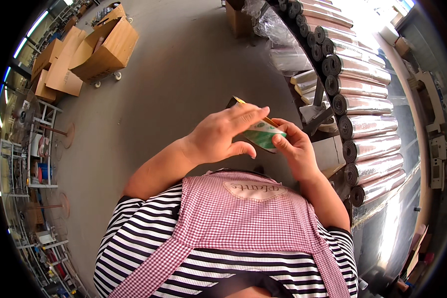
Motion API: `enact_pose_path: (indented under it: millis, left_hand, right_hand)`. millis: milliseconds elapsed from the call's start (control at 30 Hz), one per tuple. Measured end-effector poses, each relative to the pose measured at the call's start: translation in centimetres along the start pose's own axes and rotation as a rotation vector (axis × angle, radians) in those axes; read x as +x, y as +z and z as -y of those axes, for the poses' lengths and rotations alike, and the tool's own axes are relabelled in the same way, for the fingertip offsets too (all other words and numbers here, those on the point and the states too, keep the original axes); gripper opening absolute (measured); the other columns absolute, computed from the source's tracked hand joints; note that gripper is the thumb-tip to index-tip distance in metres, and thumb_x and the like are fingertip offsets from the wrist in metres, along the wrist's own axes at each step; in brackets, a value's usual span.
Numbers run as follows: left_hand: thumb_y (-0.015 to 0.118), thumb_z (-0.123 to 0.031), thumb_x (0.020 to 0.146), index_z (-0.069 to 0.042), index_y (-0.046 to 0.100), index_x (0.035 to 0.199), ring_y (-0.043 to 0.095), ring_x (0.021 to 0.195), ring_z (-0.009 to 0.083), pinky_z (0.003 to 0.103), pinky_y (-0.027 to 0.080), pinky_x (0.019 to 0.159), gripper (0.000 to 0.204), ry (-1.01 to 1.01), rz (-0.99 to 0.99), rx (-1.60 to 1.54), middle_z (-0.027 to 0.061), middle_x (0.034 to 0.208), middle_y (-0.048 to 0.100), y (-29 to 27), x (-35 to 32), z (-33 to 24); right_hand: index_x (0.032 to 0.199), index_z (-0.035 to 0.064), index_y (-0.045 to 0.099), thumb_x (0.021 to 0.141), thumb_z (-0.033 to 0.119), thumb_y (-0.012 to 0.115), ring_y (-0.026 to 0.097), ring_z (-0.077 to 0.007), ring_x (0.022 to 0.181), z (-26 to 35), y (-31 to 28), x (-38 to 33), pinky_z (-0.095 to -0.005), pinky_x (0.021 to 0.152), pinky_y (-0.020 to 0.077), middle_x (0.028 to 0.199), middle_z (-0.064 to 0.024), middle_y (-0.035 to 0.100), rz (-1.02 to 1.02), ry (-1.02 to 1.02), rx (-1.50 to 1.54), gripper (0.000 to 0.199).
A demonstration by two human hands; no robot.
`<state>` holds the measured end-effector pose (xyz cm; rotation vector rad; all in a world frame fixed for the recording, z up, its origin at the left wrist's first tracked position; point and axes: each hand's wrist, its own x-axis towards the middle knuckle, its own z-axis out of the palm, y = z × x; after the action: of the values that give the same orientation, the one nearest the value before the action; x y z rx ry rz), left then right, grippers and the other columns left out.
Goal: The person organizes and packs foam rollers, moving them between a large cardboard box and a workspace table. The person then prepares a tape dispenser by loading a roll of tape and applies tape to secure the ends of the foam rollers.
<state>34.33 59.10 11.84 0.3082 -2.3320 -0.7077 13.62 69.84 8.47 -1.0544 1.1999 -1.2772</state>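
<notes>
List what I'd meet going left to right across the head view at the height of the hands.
Metal shelving rack → bare grey floor → left hand → small green and white packet held in both hands → right hand → row of shiny film rolls on dark cores.

A bare grey concrete floor (174,74) is seen across the middle. Open cardboard boxes (102,47) — one on castors — are stacked at the upper left, with metal shelving (35,149) below them. A rack of silvery film rolls (367,114) is ranged along the right — lit brightly from above.
</notes>
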Motion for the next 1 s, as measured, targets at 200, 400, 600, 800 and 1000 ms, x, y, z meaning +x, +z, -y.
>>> enact_pose_path:
  millis: [200,400,600,800,1000]
  left_hand:
    - [0.077,-0.012,0.074,-0.011,0.058,0.120,0.059,0.110,0.0297,0.037,0.054,0.087,0.050,0.021,0.200,0.189,0.0074,0.136,0.052,0.3,1.5,7.7]
    - [0.066,-0.008,0.084,-0.017,0.060,0.121,0.063,0.105,0.0268,0.036,0.056,0.084,0.038,0.110,0.127,0.359,0.0106,0.137,0.051,-0.4,4.1,14.5]
    - [0.068,-0.015,0.084,-0.015,0.059,0.116,0.068,0.091,0.0249,0.034,0.058,0.076,0.034,0.029,0.118,0.501,0.0104,0.120,0.063,-3.1,5.4,20.7]
    - [0.069,-0.018,0.086,-0.007,0.053,0.090,0.068,0.083,0.0239,0.032,0.057,0.071,0.019,-0.094,-0.135,0.230,0.0104,0.112,0.064,-4.2,8.8,24.9]
    - [0.054,-0.048,0.097,-0.007,0.020,0.152,0.056,0.114,0.0227,0.039,0.051,0.093,0.076,-1.018,-0.164,-0.859,0.0184,0.137,0.045,0.5,9.2,29.2]
  right_hand:
    - [0.126,0.0053,0.052,0.094,0.033,0.064,0.057,-0.0154,0.104,-2.3,-2.7,8.1,-0.0298,0.091,0.0453,0.113,-0.0046,0.060,-0.019,0.165,0.376,0.043]
    - [0.120,-0.0028,0.057,0.097,0.020,0.058,0.066,-0.0201,0.090,-5.4,-4.1,18.3,-0.0342,0.085,0.0544,0.101,-0.0103,0.067,0.203,0.458,0.613,0.032]
    - [0.108,0.0015,0.059,0.090,0.047,0.066,0.063,-0.0150,0.064,-5.3,-8.5,28.8,-0.0277,0.058,0.0523,0.083,-0.0076,0.066,0.532,0.592,0.302,0.049]
    - [0.095,0.0044,0.057,0.092,0.037,0.065,0.056,-0.0153,0.055,-9.2,-10.3,34.9,-0.0294,0.050,0.0456,0.072,-0.0053,0.059,0.321,0.562,0.088,0.033]
    - [0.099,0.0047,0.052,0.091,0.024,0.067,0.056,-0.0129,0.057,-7.0,-10.2,35.7,-0.0270,0.050,0.0454,0.076,-0.0039,0.058,0.080,0.364,0.249,0.026]
